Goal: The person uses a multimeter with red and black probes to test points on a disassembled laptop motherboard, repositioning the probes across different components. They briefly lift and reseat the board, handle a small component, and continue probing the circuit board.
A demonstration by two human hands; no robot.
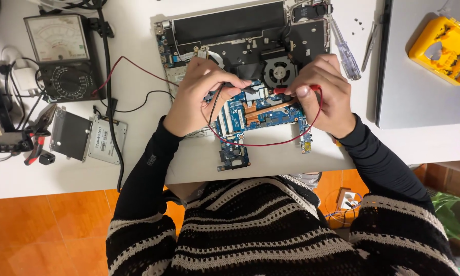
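An opened laptop base (pixel 240 36) lies on the white table (pixel 138 168), its insides upward, in the middle of the scene and far from the person's chest. A blue circuit board (pixel 271 115) fills its near part, with copper heat pipes (pixel 263 108) running across it and a round black fan (pixel 279 70) just beyond.

The left hand (pixel 197 97) is curled shut around a black test probe (pixel 240 86), pinching it between thumb and fingers, with the tip pointing right toward the board. The right hand (pixel 324 94) is likewise closed on a red test probe (pixel 291 90), whose tip points left; the two probe tips come near each other over the board just near of the fan. Whether they touch the board cannot be told. A red lead (pixel 271 144) loops from the right hand down over the near edge of the board and back up to the left, and a black lead (pixel 214 102) drops from the left hand.

To the far left stands an analogue multimeter (pixel 61 53) with a needle dial and a round selector. Near of it lie a metal drive bracket (pixel 69 134) and a flat storage drive (pixel 106 140), touching side by side, with red-handled pliers (pixel 38 140) just left of them. Right of the laptop base lies a clear-handled screwdriver (pixel 345 53), then a grey laptop lid (pixel 424 87) with a yellow bit holder (pixel 442 48) resting on it.
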